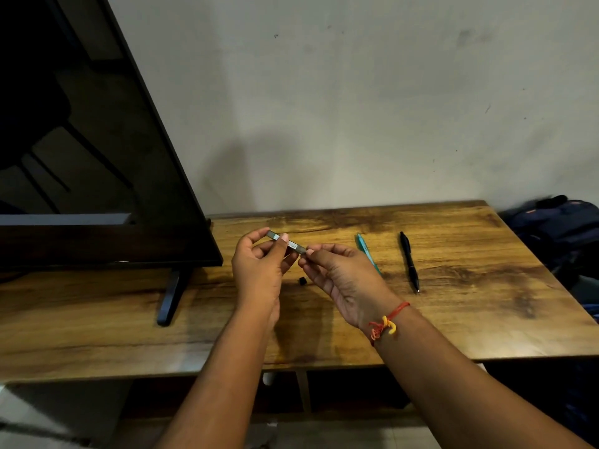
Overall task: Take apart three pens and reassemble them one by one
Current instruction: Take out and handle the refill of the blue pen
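Over the wooden table (470, 254), left hand (259, 270) and right hand (340, 273) pinch a dark pen (293, 244); label unreadable.

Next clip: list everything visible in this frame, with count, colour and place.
held pen: 1, dark grey, in the air between both hands
small part: 1, black, on the table below the hands
teal pen: 1, teal, on the table, partly behind the right hand
black pen: 1, black, on the table right of the teal pen
table: 1, brown wood, across the frame
screen: 1, black, standing on the table's left
bag: 1, dark blue, past the table's right edge
wall: 1, grey, behind the table
thread band: 1, red and yellow, right wrist
left hand: 1, grips the held pen
right hand: 1, pinches its right end
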